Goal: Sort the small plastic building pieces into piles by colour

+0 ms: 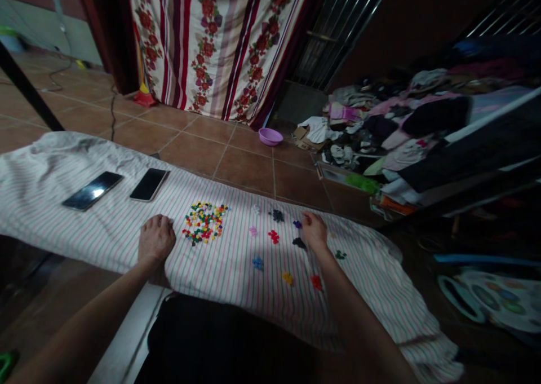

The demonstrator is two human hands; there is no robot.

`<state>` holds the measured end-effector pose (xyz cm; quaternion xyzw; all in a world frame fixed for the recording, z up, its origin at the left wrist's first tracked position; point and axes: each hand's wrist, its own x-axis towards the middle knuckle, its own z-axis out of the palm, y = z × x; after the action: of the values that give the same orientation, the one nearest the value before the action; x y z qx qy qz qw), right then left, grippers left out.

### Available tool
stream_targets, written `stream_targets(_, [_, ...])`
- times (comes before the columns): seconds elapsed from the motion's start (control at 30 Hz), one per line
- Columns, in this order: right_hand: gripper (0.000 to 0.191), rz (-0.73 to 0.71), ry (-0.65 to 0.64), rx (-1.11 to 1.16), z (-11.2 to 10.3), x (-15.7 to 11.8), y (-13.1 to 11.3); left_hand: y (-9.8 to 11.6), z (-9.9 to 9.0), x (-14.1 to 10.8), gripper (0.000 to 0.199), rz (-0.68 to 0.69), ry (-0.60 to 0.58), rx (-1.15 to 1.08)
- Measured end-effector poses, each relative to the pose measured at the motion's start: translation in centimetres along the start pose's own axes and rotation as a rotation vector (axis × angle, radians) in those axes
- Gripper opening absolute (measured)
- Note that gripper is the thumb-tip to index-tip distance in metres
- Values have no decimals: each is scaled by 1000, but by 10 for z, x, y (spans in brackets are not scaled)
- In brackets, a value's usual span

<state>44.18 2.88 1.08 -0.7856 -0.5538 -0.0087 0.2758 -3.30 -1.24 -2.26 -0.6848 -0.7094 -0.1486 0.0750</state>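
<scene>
My right hand reaches over the striped cloth, its fingers pinched together beside a small dark purple pile; whatever is between the fingertips is too small to make out. Loosely curled, my left hand rests on the cloth, left of a mixed heap of small bead-like pieces. Single-colour piles lie around my right hand: black, dark grey, red, pink, white, blue, yellow, orange-red and green.
Two phones, one dark and one pale-edged, lie on the striped cloth at left. Beyond the table are a purple basin, a floral curtain and heaped clothes. A dark bar crosses at right.
</scene>
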Motion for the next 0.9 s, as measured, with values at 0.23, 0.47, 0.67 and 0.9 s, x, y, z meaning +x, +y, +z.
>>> stream_targets(0.23, [32,-228,-84,172,34,-19,-70,0,-2,0,25,-3,0,-5])
stream_targets(0.47, [30,-417,-183,280,74,-39,-128,-2,2,0,24,17,23,12])
stream_targets(0.67, [26,-467,-290,238,97,-47,-173,-2,4,0,22,22,59,-1])
stream_targets(0.9, [28,-399,-370,60,113,-45,-203,-3,7,0,18,30,87,-7])
